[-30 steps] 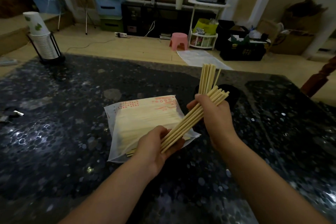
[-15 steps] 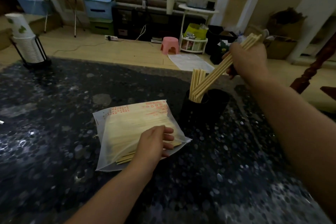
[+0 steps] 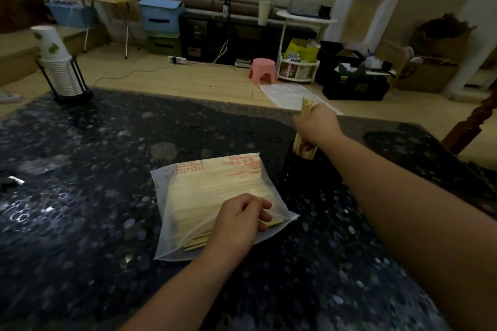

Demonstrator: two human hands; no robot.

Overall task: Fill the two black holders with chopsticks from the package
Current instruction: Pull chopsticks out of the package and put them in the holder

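We note the right hand (image 3: pixel 316 126) has lowered from its raised position and now grips its chopstick bundle (image 3: pixel 302 146) upright in the black holder (image 3: pixel 301 169). The left hand (image 3: pixel 236 223) now curls over loose chopsticks (image 3: pixel 199 242) at the package (image 3: pixel 188 196) mouth.

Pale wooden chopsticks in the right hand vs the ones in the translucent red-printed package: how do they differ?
The pale wooden chopsticks in the right hand stand upright in the black holder; those in the translucent red-printed package lie flat on the dark speckled table. The right hand grips a small bundle; the left hand rests on a large stack. Same pale wood.
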